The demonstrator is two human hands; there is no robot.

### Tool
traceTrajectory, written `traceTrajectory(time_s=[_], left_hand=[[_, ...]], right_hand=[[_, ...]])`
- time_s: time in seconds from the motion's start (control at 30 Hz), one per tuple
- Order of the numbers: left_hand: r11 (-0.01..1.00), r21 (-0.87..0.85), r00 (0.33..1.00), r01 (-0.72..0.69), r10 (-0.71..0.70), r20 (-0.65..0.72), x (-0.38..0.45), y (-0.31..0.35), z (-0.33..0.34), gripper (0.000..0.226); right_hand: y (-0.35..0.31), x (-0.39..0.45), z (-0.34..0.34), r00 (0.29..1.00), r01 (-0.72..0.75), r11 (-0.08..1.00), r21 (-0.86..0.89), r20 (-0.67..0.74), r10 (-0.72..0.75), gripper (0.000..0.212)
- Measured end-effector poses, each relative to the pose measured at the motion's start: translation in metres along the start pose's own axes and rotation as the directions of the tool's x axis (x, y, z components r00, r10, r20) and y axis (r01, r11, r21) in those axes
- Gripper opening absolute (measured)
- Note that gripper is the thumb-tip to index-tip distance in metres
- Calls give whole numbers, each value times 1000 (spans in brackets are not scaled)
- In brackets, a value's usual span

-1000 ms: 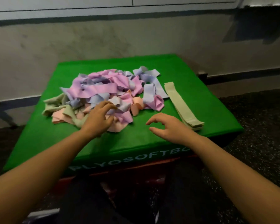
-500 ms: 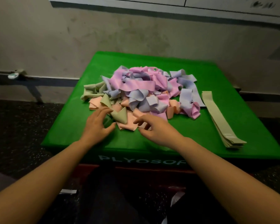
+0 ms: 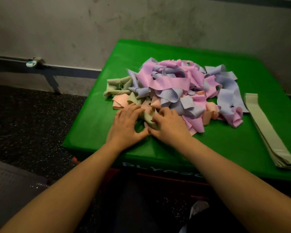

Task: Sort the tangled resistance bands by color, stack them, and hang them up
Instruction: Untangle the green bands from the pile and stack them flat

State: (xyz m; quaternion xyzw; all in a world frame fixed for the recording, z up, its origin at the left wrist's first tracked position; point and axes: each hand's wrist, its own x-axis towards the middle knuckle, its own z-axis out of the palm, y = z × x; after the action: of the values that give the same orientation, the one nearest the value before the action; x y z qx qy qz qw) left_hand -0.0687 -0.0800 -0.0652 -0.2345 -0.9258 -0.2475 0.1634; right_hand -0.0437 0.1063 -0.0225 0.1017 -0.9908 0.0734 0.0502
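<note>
Both hands have closed in on the pile's near edge: left hand (image 3: 126,126) and right hand (image 3: 169,126) pinch a sage green band (image 3: 148,118) on the green worktop (image 3: 225,142). Teasing it free slowly should spare the tangled bands (image 3: 183,88); stacked green bands (image 3: 265,130) wait right.

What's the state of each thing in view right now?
Tangled pile: unsorted, pink, lavender, peach and sage bands intertwined on the green box.
Sage band: at the pile's near edge, gripped by both hands.
Sage stack: flat, sorted, apart from the pile.
Left hand: gripping the band.
Right hand: fingers curled on it.
</note>
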Motion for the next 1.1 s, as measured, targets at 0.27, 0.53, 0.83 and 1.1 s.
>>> traceTrajectory(time_s=[0.27, 0.53, 0.83, 1.1], left_hand=[[997, -46, 998, -64, 63, -20, -2, -2, -1, 81], [993, -100, 995, -62, 69, 72, -2, 1, -5, 80], [985, -64, 985, -157, 161, 62, -5, 4, -6, 58], [958, -266, 994, -107, 100, -40, -4, 30, -11, 53]], right_hand=[[9, -35, -29, 961, -133, 710, 691, -85, 263, 26], [15, -36, -57, 830, -237, -94, 967, 252, 497, 53], [42, -47, -57, 876, -434, 333, 837, 307, 372, 16], [42, -67, -70, 888, -260, 259, 930, 125, 442, 7]])
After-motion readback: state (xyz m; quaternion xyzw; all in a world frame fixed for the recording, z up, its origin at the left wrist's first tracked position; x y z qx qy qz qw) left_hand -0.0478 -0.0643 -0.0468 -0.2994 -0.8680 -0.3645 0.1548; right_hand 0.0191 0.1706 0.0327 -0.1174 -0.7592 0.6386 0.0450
